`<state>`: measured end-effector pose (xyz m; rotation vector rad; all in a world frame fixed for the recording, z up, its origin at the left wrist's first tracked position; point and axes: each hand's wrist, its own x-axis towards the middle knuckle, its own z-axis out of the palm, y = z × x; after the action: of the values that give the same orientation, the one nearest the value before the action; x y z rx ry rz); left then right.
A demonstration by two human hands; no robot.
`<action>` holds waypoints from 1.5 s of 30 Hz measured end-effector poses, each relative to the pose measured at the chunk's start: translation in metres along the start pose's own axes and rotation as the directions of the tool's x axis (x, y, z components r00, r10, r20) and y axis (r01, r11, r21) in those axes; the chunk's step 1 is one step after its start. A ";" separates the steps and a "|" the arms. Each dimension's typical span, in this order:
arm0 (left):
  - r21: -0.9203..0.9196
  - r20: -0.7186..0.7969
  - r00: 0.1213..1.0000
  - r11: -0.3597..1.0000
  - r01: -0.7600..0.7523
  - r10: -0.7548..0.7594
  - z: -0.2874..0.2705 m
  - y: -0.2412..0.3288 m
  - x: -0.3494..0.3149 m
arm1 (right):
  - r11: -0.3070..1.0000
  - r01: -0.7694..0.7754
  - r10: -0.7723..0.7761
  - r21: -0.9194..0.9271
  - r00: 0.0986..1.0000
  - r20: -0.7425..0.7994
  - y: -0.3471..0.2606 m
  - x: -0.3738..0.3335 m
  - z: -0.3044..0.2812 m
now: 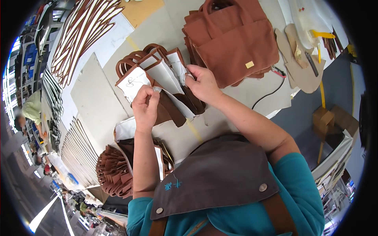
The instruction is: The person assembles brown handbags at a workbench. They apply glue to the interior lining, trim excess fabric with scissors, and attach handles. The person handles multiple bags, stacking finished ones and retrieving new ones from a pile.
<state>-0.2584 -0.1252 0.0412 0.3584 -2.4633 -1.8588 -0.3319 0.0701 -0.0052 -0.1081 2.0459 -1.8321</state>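
In the middle of the table lies a partly assembled brown handbag piece (163, 74) with white inner faces, brown edges and looped handles at its far end. My left hand (145, 110) is closed in a pinch on the upper edge of one of its white-backed panels. On the other side, my right hand (204, 84) pinches the edge of another panel, thumb against fingers. Between the hands the panels stand apart, and their dark brown lower parts hang toward me. Loose thread lies on the leftmost white face.
A stack of brown bag panels (236, 47) with handles lies far right. Beside it are card templates (301, 74), a dark-handled tool (312, 65) and a black cable (269, 94). More brown pieces (114, 171) are bundled near my left forearm. Brown-and-white strips (80, 37) fan out far left.
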 end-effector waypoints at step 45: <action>0.552 -0.148 0.986 0.822 0.142 -0.072 -0.006 0.066 0.081 | 0.952 0.245 -0.247 -0.183 0.969 0.013 -0.085 0.087 0.029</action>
<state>-0.3473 -0.1303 0.0970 0.6156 -2.9052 -1.0430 -0.4189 0.0034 0.0551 -0.4231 2.2932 -1.7783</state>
